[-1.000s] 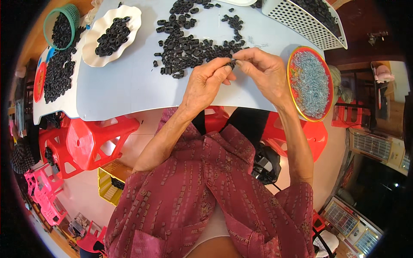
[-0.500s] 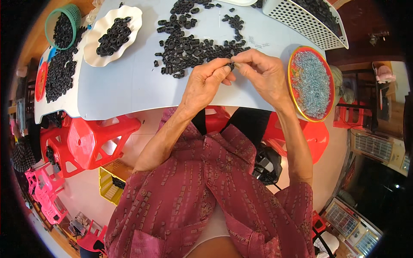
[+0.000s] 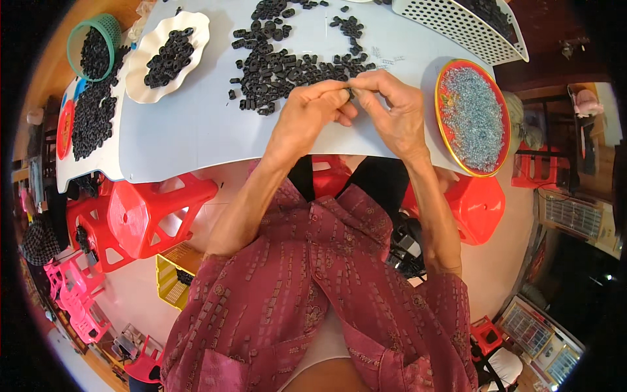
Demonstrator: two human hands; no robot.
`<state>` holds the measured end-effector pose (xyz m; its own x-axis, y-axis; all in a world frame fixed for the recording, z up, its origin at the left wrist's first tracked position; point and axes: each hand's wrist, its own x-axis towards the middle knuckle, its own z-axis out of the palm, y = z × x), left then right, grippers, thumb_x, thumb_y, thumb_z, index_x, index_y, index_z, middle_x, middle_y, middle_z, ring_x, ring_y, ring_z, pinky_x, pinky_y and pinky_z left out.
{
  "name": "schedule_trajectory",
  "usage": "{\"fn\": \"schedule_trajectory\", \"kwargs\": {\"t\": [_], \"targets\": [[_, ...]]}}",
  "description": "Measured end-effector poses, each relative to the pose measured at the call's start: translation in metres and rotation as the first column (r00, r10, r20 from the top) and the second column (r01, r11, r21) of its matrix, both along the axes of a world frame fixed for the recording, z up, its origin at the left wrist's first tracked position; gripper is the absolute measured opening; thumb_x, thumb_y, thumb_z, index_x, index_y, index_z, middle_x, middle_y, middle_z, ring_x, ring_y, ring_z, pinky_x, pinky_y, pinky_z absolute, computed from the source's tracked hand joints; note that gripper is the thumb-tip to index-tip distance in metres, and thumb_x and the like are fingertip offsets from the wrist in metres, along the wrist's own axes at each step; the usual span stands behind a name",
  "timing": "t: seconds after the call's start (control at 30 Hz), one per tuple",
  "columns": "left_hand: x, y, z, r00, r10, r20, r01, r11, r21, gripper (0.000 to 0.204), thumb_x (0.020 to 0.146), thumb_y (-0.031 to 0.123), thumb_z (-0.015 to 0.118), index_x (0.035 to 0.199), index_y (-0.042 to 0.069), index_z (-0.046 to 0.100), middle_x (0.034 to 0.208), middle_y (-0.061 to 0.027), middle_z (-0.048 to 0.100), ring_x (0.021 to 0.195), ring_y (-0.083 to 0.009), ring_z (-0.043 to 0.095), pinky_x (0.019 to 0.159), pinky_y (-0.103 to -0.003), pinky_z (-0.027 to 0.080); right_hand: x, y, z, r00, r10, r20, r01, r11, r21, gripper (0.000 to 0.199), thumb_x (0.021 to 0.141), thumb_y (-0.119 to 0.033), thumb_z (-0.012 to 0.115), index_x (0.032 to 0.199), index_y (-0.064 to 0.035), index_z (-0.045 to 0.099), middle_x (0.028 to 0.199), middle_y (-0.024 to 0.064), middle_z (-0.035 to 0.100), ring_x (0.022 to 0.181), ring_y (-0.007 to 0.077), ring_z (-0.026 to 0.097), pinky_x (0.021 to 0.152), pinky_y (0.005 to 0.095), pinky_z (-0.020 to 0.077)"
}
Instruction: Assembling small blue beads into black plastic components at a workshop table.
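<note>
Fingertips together, my left hand (image 3: 317, 114) and my right hand (image 3: 394, 111) meet above the near part of the pale table (image 3: 196, 140). Between them they pinch a small black part (image 3: 351, 93), mostly covered by the fingers. Both hands are closed on it. Just beyond lies a loose pile of small black ring-like parts (image 3: 274, 75). To the right of my right hand, a red and yellow oval tray (image 3: 440, 117) holds many small clear bluish pieces (image 3: 473, 121). A white wavy-edged dish (image 3: 140, 88) of black parts (image 3: 170, 57) stands left of the pile.
A tipped green basket (image 3: 111, 29) spills black parts at the far left, near a red dish (image 3: 65, 127). At the far right stands a white perforated basket (image 3: 450, 29) of black parts. Red stools (image 3: 147, 215) and a yellow crate (image 3: 171, 287) are below the table.
Both hands keep their pinch on the small black part, the fingers shifting only slightly. The whole view has tilted a little.
</note>
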<state>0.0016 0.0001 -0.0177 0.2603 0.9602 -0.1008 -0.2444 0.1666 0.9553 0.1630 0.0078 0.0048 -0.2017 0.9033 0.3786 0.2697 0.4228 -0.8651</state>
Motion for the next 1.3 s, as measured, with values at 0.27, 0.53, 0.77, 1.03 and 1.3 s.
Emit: {"fn": "schedule_trajectory", "kwargs": {"t": [0.27,0.53,0.77,1.03,1.3], "targets": [[-0.001,0.001,0.0,0.998,0.062,0.013,-0.062,0.998,0.032,0.026,0.093,0.013,0.05,0.102,-0.006,0.065,0.081,-0.0085,0.065,0.073,-0.0137,0.06,0.069,-0.026,0.051,-0.001,0.005,-0.001,0.999,0.049,0.024,-0.05,0.998,0.036,0.021,0.081,0.003,0.058,0.1,0.0007,0.067,0.09,0.0093,0.067,0.078,0.016,0.063,0.073,0.027,0.0497],[-0.006,0.005,0.0,0.978,-0.025,0.207,0.039,0.997,-0.067,0.027,0.093,0.014,0.051,0.108,-0.007,0.06,0.089,-0.0094,0.064,0.08,-0.0168,0.061,0.075,-0.03,0.049,0.004,0.005,0.024,0.969,0.091,0.23,-0.082,0.996,-0.047,0.03,0.076,-0.005,0.067,0.106,-0.002,0.066,0.097,0.0091,0.063,0.085,0.018,0.062,0.079,0.0298,0.0496],[-0.002,0.004,0.002,0.974,0.038,0.221,-0.014,0.994,-0.109,0.025,0.092,0.014,0.053,0.103,-0.006,0.063,0.087,-0.0081,0.064,0.077,-0.0153,0.06,0.074,-0.029,0.05,-0.004,0.004,0.019,0.934,-0.034,0.355,0.0,0.995,0.095,0.04,0.072,-0.01,0.073,0.11,-0.0018,0.063,0.1,0.0109,0.062,0.09,0.0263,0.061,0.08,0.0343,0.0496],[-0.004,0.006,-0.005,0.976,0.039,0.216,-0.016,0.994,-0.109,0.026,0.092,0.014,0.053,0.107,-0.005,0.062,0.089,-0.0036,0.061,0.079,-0.0109,0.058,0.081,-0.029,0.05,-0.018,0.006,-0.002,0.896,-0.16,0.414,0.007,0.938,0.346,0.04,0.067,-0.003,0.074,0.105,0.0005,0.062,0.096,0.0136,0.062,0.084,0.0316,0.059,0.076,0.0386,0.0494],[0.0,0.002,0.003,0.988,0.096,0.119,-0.093,0.995,-0.029,0.025,0.093,0.015,0.047,0.091,-0.005,0.062,0.078,-0.0049,0.063,0.072,-0.0092,0.055,0.07,-0.025,0.048,-0.024,-0.001,-0.013,0.973,-0.128,0.192,0.105,0.987,0.126,0.04,0.069,-0.001,0.072,0.108,-0.0004,0.062,0.097,0.014,0.063,0.086,0.0285,0.062,0.072,0.035,0.0528]]}}
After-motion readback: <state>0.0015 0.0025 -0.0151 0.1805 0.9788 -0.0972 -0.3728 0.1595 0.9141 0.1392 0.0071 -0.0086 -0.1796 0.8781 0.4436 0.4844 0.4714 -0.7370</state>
